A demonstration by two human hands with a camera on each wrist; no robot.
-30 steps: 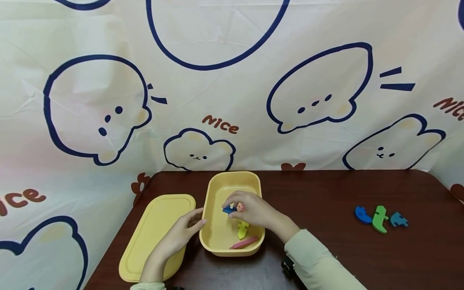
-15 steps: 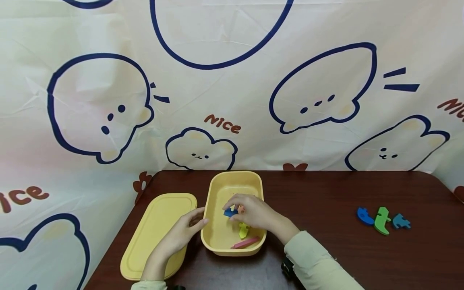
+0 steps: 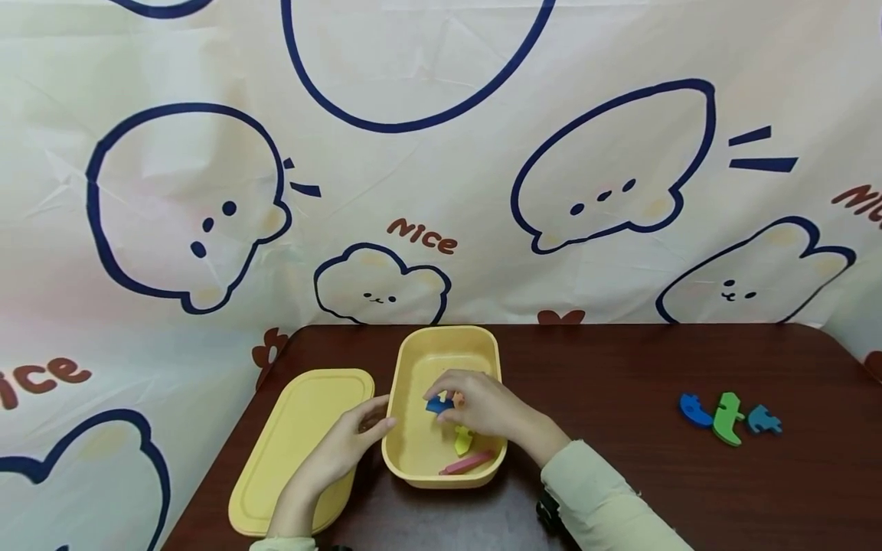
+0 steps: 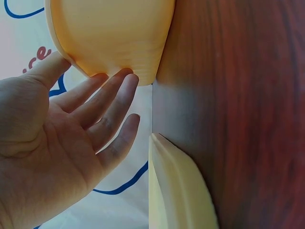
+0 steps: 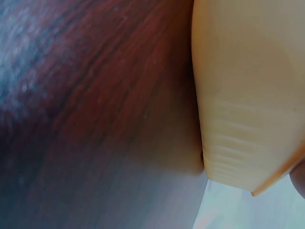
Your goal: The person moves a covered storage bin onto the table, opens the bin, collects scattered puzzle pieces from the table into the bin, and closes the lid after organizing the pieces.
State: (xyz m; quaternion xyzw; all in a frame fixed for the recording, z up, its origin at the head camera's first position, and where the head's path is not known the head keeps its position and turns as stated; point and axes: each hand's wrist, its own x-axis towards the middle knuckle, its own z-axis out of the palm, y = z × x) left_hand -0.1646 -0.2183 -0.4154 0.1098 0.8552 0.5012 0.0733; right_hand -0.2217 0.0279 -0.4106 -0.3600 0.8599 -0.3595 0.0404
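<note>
Left hand (image 3: 347, 440) grips the yellow tub (image 3: 416, 448) while the right hand (image 3: 485, 402) seemingly pinches a blue piece (image 3: 436, 406).

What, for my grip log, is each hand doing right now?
Left hand: holding the yellow box at its left side.
Right hand: holding a blue piece.
</note>
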